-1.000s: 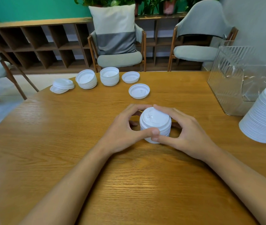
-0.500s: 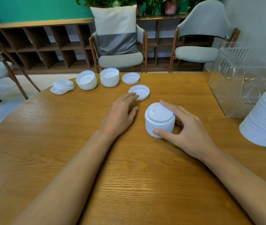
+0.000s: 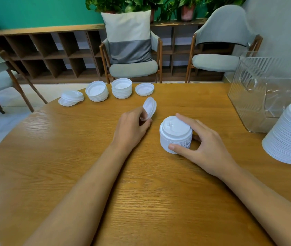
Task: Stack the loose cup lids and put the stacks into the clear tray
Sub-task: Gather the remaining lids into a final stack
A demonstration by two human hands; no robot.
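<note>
Mid-stacking, with left grip (image 3: 132, 125) pinching a lid (image 3: 150, 107) tilted above the worktop (image 3: 141, 192) and right grip (image 3: 205, 144) clamped round the stack (image 3: 174, 134) beside it, tray (image 3: 258, 89) apart at right; next likely calls for turning lid dome-up and seating it on top.

Illumination is bright, diffuse and even. The round, oak-coloured wooden table (image 3: 158, 201) carries a pale sheen on its left side; shadows on it are faint. Wide-angle distortion curves the dark wooden cubby shelf (image 3: 52, 48). The clear ribbed plastic tray (image 3: 251, 89) appears soft.
</note>
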